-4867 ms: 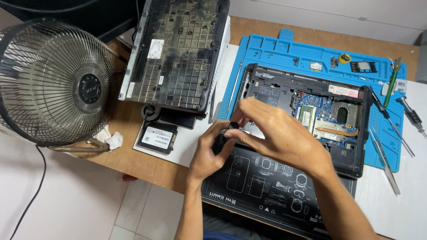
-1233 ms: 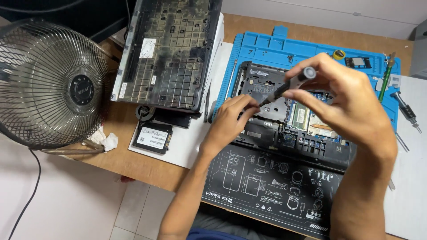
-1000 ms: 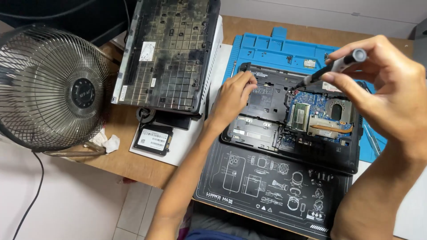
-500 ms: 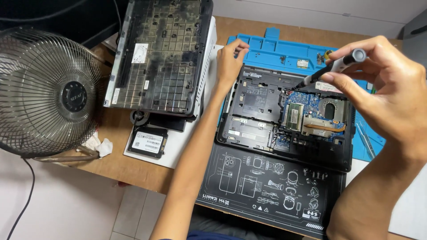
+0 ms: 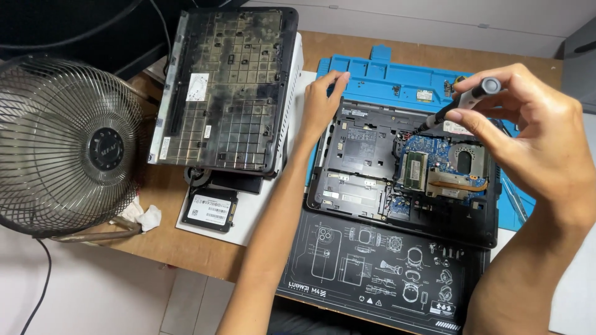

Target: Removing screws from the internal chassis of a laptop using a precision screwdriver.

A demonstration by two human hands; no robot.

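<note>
The opened laptop (image 5: 403, 174) lies on the blue mat (image 5: 397, 74) with its bottom cover (image 5: 226, 93) already off to the left, circuit board bared; the right hand (image 5: 528, 136) pinches a screwdriver (image 5: 456, 105) over it, the left hand (image 5: 323, 102) loosely curled on its far-left corner

Both hands are bare — no gloves, rings or watch show on the left hand (image 5: 320, 105) or the right hand (image 5: 528, 133). Both forearms are uncovered as far as the bottom edge — no sleeve or cuff in sight. Fingernails are short and plain.
</note>
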